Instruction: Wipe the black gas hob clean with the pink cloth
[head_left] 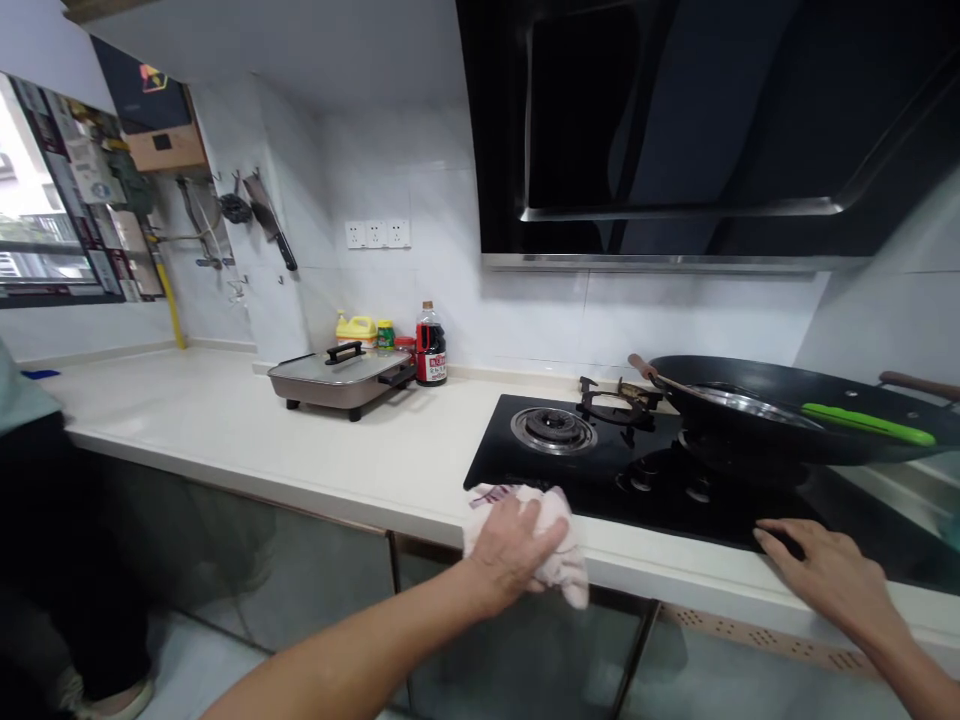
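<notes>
My left hand presses a pale pink-white cloth against the counter's front edge, at the near left corner of the black gas stove. Its fingers curl over the cloth, and part of the cloth hangs past the edge. On the stove's front right edge rests my right hand, fingers loosely bent and thumb apart, holding nothing. The left burner is bare. Behind it and to the right sits a black pot stand.
A big black wok with a green-handled utensil stands on the right burner. Along the white counter are a lidded electric pan and a dark sauce bottle. A range hood overhangs the stove. A person stands at left.
</notes>
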